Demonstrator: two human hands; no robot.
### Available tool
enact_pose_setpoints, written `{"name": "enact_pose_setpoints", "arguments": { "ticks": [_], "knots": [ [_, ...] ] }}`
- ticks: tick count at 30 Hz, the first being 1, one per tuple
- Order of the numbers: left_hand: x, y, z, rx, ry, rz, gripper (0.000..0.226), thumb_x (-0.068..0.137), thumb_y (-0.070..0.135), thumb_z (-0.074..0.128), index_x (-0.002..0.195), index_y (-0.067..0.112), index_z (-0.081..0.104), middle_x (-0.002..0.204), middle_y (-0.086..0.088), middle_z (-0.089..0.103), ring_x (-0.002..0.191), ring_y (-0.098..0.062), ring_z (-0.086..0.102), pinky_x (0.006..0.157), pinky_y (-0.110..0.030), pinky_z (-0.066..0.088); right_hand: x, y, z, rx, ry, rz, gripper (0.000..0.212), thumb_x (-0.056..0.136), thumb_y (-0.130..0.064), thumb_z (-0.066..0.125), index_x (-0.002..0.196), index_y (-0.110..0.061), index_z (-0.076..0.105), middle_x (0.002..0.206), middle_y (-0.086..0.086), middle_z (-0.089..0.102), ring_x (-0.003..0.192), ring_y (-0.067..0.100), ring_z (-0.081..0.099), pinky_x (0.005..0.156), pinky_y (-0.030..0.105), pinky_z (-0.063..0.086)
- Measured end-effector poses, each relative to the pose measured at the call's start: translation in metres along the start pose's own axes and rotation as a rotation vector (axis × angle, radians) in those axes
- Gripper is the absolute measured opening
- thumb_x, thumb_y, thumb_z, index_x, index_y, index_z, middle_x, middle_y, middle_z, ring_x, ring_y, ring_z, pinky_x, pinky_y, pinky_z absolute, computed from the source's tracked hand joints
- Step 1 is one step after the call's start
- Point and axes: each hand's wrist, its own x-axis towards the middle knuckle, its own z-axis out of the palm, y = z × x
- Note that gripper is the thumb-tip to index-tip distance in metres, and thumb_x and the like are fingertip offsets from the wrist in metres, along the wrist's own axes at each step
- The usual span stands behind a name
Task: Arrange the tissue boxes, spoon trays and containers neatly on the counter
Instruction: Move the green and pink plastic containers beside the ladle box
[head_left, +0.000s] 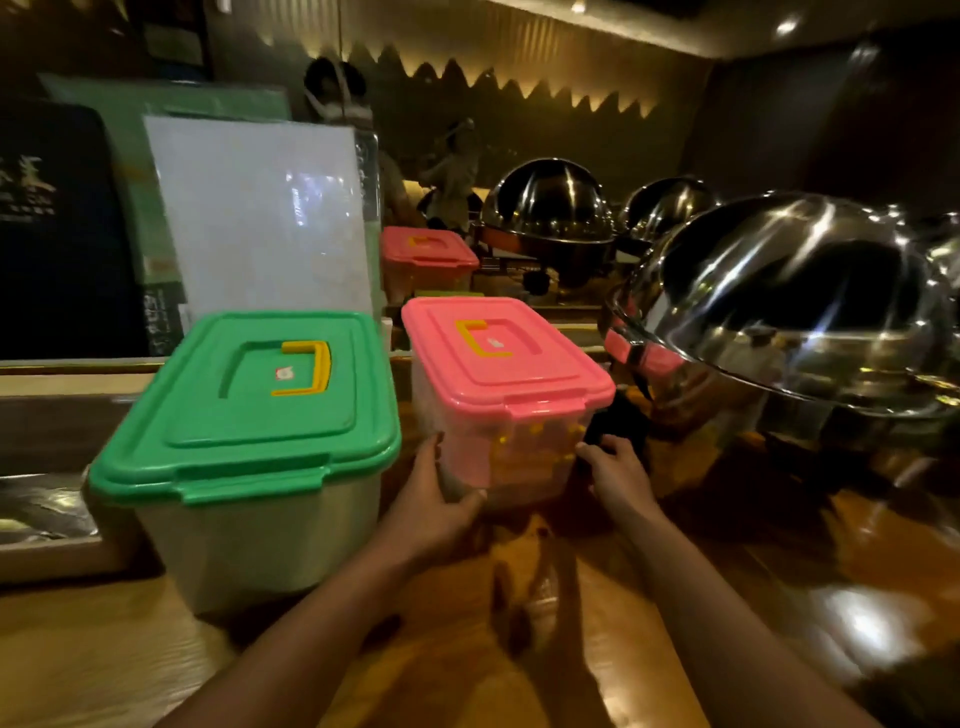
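A clear container with a pink lid (498, 364) and a yellow handle stands on the wooden counter (467, 649). My left hand (441, 499) grips its near left bottom corner. My right hand (613, 473) presses against its near right side. Just to the left stands a bigger container with a green lid (260, 405), also with a yellow handle, close to the pink one without touching it. A second pink-lidded container (426, 254) shows further back, possibly a mirror reflection.
Large steel chafing-dish domes (789, 296) crowd the right side, close to the pink container. A white board (260, 213) and dark signs lean behind the containers. A person stands in the background, perhaps a reflection. A tray edge (47, 551) lies at the left.
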Motion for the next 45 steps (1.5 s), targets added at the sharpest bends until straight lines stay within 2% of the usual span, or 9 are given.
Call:
{"name": "enact_pose_setpoints", "arguments": {
  "ticks": [5, 8, 12, 17, 23, 28, 38, 42, 45],
  "knots": [
    [0.030, -0.017, 0.027, -0.192, 0.165, -0.022, 0.129, 0.050, 0.039, 0.087, 0.155, 0.013, 0.018, 0.148, -0.007, 0.047, 0.125, -0.004, 0.057, 0.086, -0.010, 0.051, 0.043, 0.022, -0.007, 0.158, -0.183, -0.028, 0.106, 0.056, -0.032, 0.083, 0.153, -0.031, 0.040, 0.139, 0.000, 0.060, 0.127, 0.030, 0.058, 0.103, 0.056, 0.051],
    [0.039, -0.023, 0.036, -0.259, 0.243, 0.000, 0.134, 0.043, 0.032, 0.093, 0.155, 0.017, 0.022, 0.143, -0.002, 0.051, 0.115, 0.010, 0.059, 0.085, -0.016, 0.054, 0.051, 0.025, -0.005, 0.182, -0.329, -0.072, 0.094, 0.053, -0.021, 0.085, 0.141, -0.027, 0.054, 0.123, 0.000, 0.070, 0.111, 0.024, 0.068, 0.095, 0.052, 0.058],
    [0.053, -0.035, 0.031, -0.210, 0.289, -0.002, 0.144, 0.035, 0.044, 0.100, 0.156, 0.018, 0.025, 0.148, -0.007, 0.051, 0.132, -0.020, 0.055, 0.105, -0.048, 0.050, 0.057, 0.032, 0.003, 0.208, -0.455, -0.071, 0.090, 0.054, -0.022, 0.090, 0.139, -0.023, 0.057, 0.122, 0.004, 0.072, 0.109, 0.021, 0.071, 0.092, 0.044, 0.060],
    [0.063, -0.041, 0.032, -0.086, 0.259, -0.003, 0.117, 0.044, 0.026, 0.100, 0.146, 0.023, 0.042, 0.136, 0.000, 0.063, 0.125, -0.018, 0.061, 0.099, -0.041, 0.055, 0.062, 0.041, 0.013, 0.185, -0.442, -0.184, 0.058, 0.081, 0.001, 0.082, 0.115, -0.037, 0.055, 0.111, -0.017, 0.064, 0.098, -0.004, 0.061, 0.076, 0.013, 0.057],
    [0.063, -0.045, 0.043, -0.153, 0.309, 0.030, 0.108, 0.042, 0.022, 0.096, 0.139, 0.021, 0.048, 0.124, 0.004, 0.070, 0.114, -0.009, 0.067, 0.081, -0.024, 0.057, 0.057, 0.049, 0.012, 0.130, -0.376, -0.284, 0.070, 0.080, -0.015, 0.087, 0.129, -0.045, 0.048, 0.126, -0.022, 0.061, 0.117, -0.010, 0.055, 0.099, 0.027, 0.051],
    [0.063, -0.048, 0.047, -0.192, 0.323, 0.043, 0.113, 0.035, 0.034, 0.093, 0.139, 0.014, 0.050, 0.129, 0.001, 0.064, 0.117, -0.005, 0.063, 0.084, -0.014, 0.053, 0.062, 0.061, 0.010, 0.093, -0.343, -0.302, 0.070, 0.080, -0.010, 0.086, 0.133, -0.037, 0.050, 0.123, -0.017, 0.065, 0.116, 0.003, 0.064, 0.089, 0.014, 0.052],
    [0.066, -0.057, 0.048, -0.164, 0.324, -0.003, 0.087, 0.042, 0.031, 0.090, 0.123, 0.032, 0.059, 0.118, 0.010, 0.073, 0.111, -0.009, 0.067, 0.091, -0.027, 0.055, 0.054, 0.066, -0.004, 0.113, -0.321, -0.290, 0.066, 0.081, 0.005, 0.079, 0.132, -0.027, 0.052, 0.111, -0.023, 0.061, 0.089, -0.029, 0.057, 0.074, 0.000, 0.045],
    [0.067, -0.054, 0.052, -0.155, 0.307, -0.026, 0.083, 0.042, 0.032, 0.088, 0.120, 0.033, 0.059, 0.113, 0.022, 0.073, 0.105, -0.004, 0.069, 0.084, -0.019, 0.055, 0.056, 0.068, -0.007, 0.044, -0.272, -0.275, 0.064, 0.082, 0.007, 0.074, 0.128, -0.032, 0.053, 0.116, -0.017, 0.065, 0.106, -0.007, 0.064, 0.096, 0.020, 0.052],
    [0.070, -0.056, 0.055, -0.139, 0.303, -0.057, 0.077, 0.048, 0.017, 0.090, 0.118, 0.035, 0.062, 0.114, 0.013, 0.075, 0.110, -0.014, 0.069, 0.093, -0.035, 0.057, 0.058, 0.069, -0.007, 0.031, -0.253, -0.252, 0.068, 0.081, 0.001, 0.079, 0.140, -0.023, 0.056, 0.130, 0.001, 0.067, 0.125, 0.021, 0.062, 0.110, 0.044, 0.048]
  ]
}}
